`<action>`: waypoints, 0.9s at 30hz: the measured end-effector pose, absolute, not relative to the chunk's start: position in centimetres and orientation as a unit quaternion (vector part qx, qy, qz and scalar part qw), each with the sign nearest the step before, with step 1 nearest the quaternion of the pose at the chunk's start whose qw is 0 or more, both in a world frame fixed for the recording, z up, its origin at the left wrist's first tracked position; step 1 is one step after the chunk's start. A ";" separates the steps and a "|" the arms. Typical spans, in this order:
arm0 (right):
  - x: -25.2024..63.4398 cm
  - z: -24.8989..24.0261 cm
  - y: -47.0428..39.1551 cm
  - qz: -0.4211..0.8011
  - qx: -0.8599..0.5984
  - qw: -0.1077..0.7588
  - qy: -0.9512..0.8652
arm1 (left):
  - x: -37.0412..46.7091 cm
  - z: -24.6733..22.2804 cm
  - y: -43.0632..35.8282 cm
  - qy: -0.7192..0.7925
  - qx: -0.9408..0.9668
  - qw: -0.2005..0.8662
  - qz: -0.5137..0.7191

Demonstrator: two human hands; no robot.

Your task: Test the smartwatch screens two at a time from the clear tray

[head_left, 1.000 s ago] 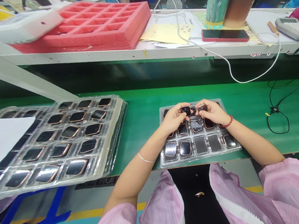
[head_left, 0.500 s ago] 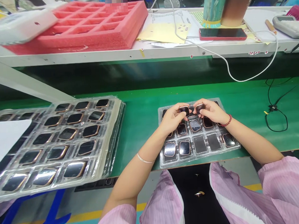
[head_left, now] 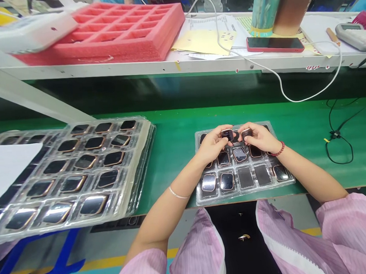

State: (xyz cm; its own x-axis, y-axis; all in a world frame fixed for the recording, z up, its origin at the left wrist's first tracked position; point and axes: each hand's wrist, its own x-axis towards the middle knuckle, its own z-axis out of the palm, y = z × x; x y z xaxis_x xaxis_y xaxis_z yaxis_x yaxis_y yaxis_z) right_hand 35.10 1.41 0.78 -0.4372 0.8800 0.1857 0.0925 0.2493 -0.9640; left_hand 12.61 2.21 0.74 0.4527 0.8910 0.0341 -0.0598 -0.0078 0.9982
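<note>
A clear plastic tray (head_left: 217,198) with square watch faces in its pockets lies at the front edge of the green bench. Above its back rows, my left hand (head_left: 212,144) pinches a dark watch face (head_left: 227,134) between thumb and fingers. Close to its right, my right hand (head_left: 259,138) grips another small watch face (head_left: 246,133). Below the hands a watch face (head_left: 239,154) sits tilted in its pocket. Two pockets in the front row, one of them here (head_left: 245,177), hold no watch face. My fingers hide part of the back row.
Stacked clear trays (head_left: 113,210) of watch faces stand on the left, partly under a white sheet (head_left: 9,166). A shelf (head_left: 130,69) above carries red foam (head_left: 162,40), papers and a phone (head_left: 274,44). A white cable (head_left: 280,83) hangs down; a black cable (head_left: 334,134) lies right.
The view has shifted slightly, so the shelf and stacked trays appear a little further right. Both hands keep their watch faces, with only slight finger movement.
</note>
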 end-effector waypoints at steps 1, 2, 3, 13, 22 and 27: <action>35.1 0.8 1.4 0.499 -0.356 0.393 -0.685 | 12.6 0.7 2.2 0.354 0.592 0.611 0.388; 35.1 0.8 1.4 0.498 -0.355 0.394 -0.686 | 12.6 0.7 2.2 0.357 0.591 0.611 0.387; 35.1 0.8 1.4 0.496 -0.352 0.396 -0.687 | 12.6 0.7 2.2 0.358 0.589 0.612 0.388; 35.0 1.1 1.3 0.515 -0.355 0.399 -0.670 | 12.6 0.5 2.3 0.336 0.564 0.640 0.399; 35.0 1.5 1.1 0.529 -0.373 0.397 -0.651 | 13.2 2.6 1.1 0.300 0.508 0.702 0.399; 35.2 1.1 1.1 0.524 -0.376 0.404 -0.649 | 11.8 10.2 -5.9 0.117 0.486 0.834 0.235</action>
State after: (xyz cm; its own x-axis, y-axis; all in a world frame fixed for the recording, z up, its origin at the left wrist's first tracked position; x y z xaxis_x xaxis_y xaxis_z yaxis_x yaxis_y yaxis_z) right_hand 35.23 1.15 1.10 -0.3916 0.9108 0.1306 0.0650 0.1690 -0.9835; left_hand 11.83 -5.87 10.24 0.8625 0.5050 0.0326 -0.2769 0.4170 0.8657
